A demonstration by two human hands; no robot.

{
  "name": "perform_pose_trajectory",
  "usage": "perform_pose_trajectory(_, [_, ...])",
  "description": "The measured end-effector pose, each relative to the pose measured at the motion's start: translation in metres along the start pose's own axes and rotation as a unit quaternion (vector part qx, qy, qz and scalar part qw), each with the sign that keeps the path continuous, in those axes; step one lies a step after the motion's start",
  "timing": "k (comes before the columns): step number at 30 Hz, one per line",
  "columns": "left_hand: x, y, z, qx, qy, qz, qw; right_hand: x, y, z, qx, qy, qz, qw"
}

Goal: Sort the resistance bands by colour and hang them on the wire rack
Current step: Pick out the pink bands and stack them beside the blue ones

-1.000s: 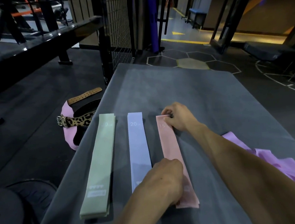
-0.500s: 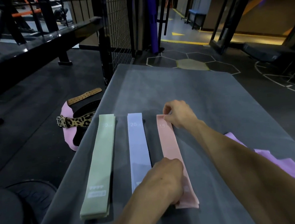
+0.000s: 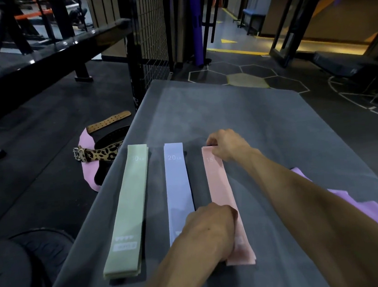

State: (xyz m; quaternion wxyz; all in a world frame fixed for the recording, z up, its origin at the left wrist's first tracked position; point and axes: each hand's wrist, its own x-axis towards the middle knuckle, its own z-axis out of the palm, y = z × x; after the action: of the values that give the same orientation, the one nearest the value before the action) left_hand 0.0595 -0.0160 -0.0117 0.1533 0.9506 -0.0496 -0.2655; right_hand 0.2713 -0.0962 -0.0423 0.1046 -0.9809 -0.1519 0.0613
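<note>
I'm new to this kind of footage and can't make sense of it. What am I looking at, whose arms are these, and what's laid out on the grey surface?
There is no machine here: a person wears a camera on the head, so the single view looks forward and down at their own arms. On the grey padded surface three flat stretchy bands lie side by side: a pale green band, a lilac-blue band and a salmon-pink band. The right hand pinches the pink band's far end; the left hand grips it near its near end. Crumpled purple bands lie beyond the right forearm. Leather belts lie on the floor, left.
</note>
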Motion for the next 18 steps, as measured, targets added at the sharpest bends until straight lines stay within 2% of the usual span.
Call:
perform_pose_trajectory(12, [0.002, -0.003, 0.002, 0.026, 0.009, 0.022, 0.999, 0.004, -0.001, -0.010, -0.007, -0.024, 0.001, 1.000])
perform_pose_trajectory(15, [0.002, -0.008, 0.002, 0.026, 0.039, 0.024, 0.999, -0.004, 0.001, -0.009, 0.012, -0.025, 0.032, 0.999])
perform_pose_trajectory(18, [0.003, -0.016, 0.001, 0.022, 0.089, 0.033, 0.995, -0.027, 0.004, -0.014, 0.040, 0.014, 0.053, 0.998])
